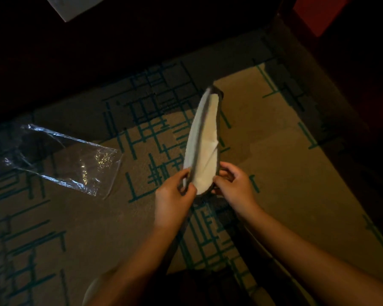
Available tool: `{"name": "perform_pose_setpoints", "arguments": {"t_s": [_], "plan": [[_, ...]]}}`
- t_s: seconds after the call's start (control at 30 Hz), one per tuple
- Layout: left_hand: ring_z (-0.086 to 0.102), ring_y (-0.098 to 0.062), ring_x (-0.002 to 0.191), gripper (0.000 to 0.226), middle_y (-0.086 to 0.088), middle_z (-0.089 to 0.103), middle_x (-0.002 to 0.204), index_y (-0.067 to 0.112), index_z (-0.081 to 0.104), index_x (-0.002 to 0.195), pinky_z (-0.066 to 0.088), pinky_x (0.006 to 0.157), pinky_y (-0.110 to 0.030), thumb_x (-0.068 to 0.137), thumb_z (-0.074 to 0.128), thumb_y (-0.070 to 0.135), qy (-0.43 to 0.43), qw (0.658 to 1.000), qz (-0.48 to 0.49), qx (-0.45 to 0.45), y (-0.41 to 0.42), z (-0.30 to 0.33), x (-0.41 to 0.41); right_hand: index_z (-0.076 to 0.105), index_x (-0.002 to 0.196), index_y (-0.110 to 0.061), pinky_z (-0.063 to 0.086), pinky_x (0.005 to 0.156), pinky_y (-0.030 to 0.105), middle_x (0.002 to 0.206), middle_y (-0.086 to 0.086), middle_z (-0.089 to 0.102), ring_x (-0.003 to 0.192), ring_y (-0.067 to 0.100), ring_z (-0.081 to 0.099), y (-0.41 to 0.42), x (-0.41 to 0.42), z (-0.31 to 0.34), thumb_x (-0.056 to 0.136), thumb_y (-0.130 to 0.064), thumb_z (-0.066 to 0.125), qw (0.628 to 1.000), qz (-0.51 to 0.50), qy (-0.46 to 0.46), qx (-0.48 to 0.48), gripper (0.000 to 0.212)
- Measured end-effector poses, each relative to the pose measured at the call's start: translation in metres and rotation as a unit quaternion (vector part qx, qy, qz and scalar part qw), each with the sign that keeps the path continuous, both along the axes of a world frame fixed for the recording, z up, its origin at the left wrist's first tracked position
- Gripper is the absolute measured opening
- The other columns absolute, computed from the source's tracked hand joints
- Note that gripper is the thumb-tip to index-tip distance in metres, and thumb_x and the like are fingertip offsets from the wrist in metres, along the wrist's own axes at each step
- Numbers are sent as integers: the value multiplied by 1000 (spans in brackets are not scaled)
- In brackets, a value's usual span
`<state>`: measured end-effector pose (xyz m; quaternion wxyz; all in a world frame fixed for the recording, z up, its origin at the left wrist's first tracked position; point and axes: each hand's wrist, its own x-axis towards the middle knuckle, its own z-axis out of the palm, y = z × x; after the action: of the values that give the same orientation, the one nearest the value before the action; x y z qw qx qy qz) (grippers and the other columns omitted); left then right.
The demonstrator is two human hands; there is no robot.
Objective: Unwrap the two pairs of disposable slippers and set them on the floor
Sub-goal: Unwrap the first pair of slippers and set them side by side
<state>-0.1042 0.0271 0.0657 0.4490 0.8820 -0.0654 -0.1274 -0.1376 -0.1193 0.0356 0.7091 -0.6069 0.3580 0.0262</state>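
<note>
The patterned carpet (274, 151) lay bare where the slippers belonged, an empty plastic wrapper (62, 157) well to the left. The flat white slipper pair (205, 138) hung above it, the left hand (175, 195) and right hand (232, 184) each pinching a heel edge (peeling apart evenly would likely separate them cleanly).

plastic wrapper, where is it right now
In the head view the empty plastic wrapper lies flat on the patterned carpet, left of the slippers and apart from both hands.
</note>
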Motion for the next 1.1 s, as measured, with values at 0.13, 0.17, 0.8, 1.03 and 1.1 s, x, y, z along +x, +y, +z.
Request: {"name": "perform_pose_setpoints", "arguments": {"t_s": [0.13, 0.17, 0.8, 1.03, 1.1], "plan": [[64, 2, 64, 20, 9, 68, 67, 19, 68, 88, 47, 53, -4, 86, 54, 5, 148, 956, 201, -154, 17, -4, 5, 62, 115, -7, 52, 71, 22, 94, 4, 66, 70, 1, 60, -41, -4, 0, 83, 7, 55, 991, -79, -3, -109, 35], [65, -2, 64, 19, 6, 69, 64, 15, 68, 85, 49, 53, -7, 88, 52, 5, 204, 936, 227, -177, 19, -7, 4, 62, 115, -10, 52, 70, 18, 96, 3, 66, 73, 2, 61, -52, -5, 1, 84, 8, 54, 988, -86, -10, -125, 37], [-10, -28, 144, 82, -8, -8, 158, 41, -3, 143, 6, 112, -62, 81, 47, 57, -19, 909, -219, 353, 14, -67, 9, 62, 117, -17, 53, 60, 17, 94, -6, 67, 84, 7, 64, -85, 0, 4, 89, 1, 51, 995, -58, 30, -73, 35], [-8, -27, 144, 80, -7, -4, 158, 41, 0, 144, 11, 111, -61, 81, 47, 58, -28, 917, -207, 339, 15, -63, 3, 42, 138, -18, 46, 88, 29, 134, 7, 53, 109, 13, 52, -97, 7, -3, 91, -8, 51, 965, 65, 129, -217, 49], [-6, -29, 144, 78, -9, -1, 158, 38, 7, 144, 14, 112, -60, 80, 46, 60, -26, 923, -203, 325, 15, -58, 3, 32, 143, -24, 40, 102, 40, 145, 8, 40, 127, 23, 42, -98, 2, -3, 89, -17, 56, 907, 137, 139, -374, 60]]}}
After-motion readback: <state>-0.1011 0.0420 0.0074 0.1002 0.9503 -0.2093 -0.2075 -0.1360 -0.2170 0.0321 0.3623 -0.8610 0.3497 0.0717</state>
